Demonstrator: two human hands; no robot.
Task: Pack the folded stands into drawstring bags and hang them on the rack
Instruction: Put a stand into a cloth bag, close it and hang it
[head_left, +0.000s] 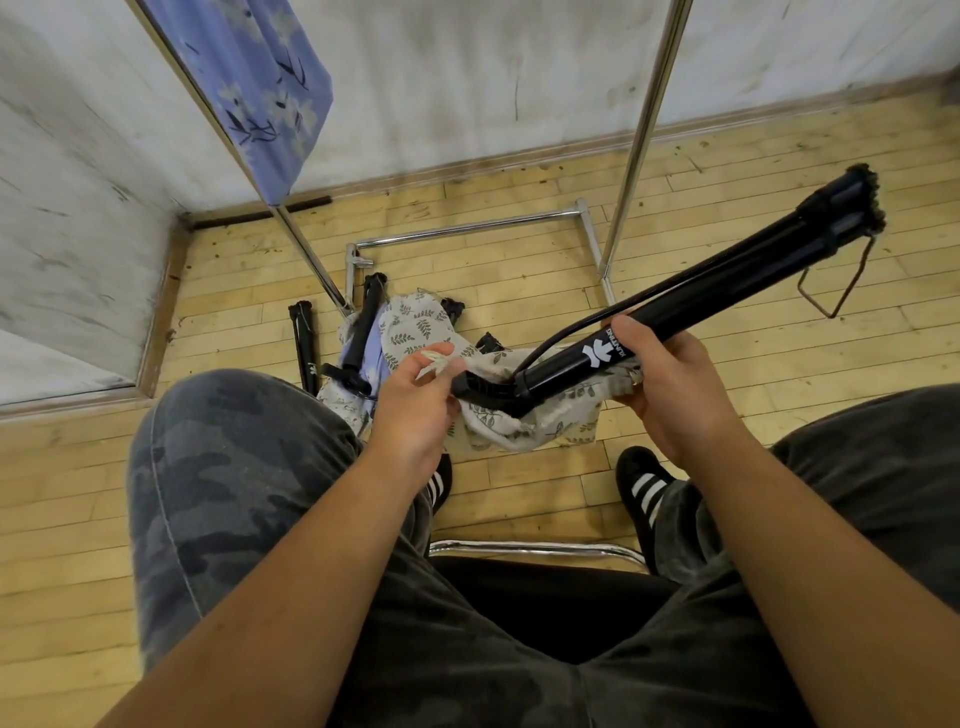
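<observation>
Forearms reach out over camouflage trousers to the work. Right grip (660, 379) is clenched round the folded stand (701, 296) beside its white logo. Left grip (415, 395) pinches the rim of the leaf-print drawstring bag (561, 415), holding the mouth apart. The stand's lower end sits inside that mouth and the rest angles up to the right. Assessment: stand rigid, smooth-tubed, probably slippery and end-heavy (a wire loop (836, 291) dangles from the far end), so hold mid-tube. Bag limp and light, so hold at the hem. Other stands (304, 338) lie on the floor (519, 280) by the rack (644, 104).
</observation>
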